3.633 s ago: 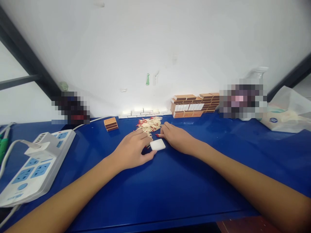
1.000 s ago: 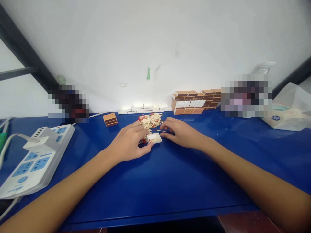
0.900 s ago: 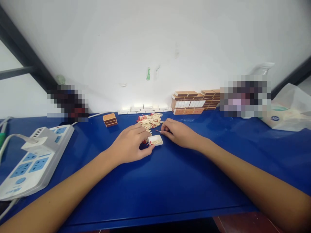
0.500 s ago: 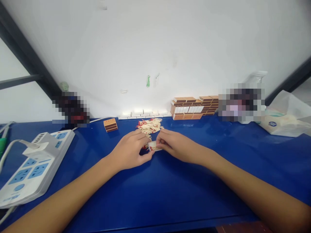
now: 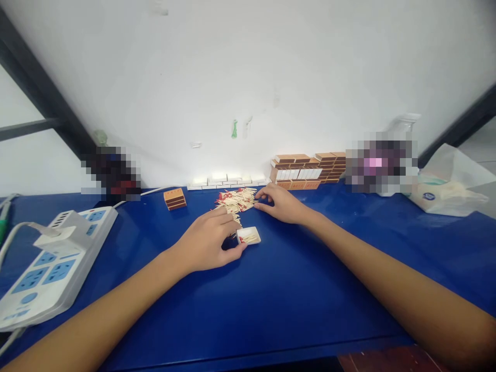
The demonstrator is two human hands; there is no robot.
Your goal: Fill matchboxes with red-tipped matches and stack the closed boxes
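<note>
in the head view, the small white tray, just nearer than the match pile on the blue table, could tip and spill its matches if the left hand slips; a brush from the right hand could scatter the pile. the left hand arches palm down, thumb and fingers clamped on the tray's left end. the right angles inward, thumb and fingertips apart at the pile's right edge.

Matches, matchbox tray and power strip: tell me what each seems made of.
Matches: probably matte wood, judging by the pale, straight sticks.
Matchbox tray: likely matte cardboard, given its thin, plain white walls.
Power strip: apparently hard plastic, with smooth, moulded-looking edges; exact type unclear.
</note>
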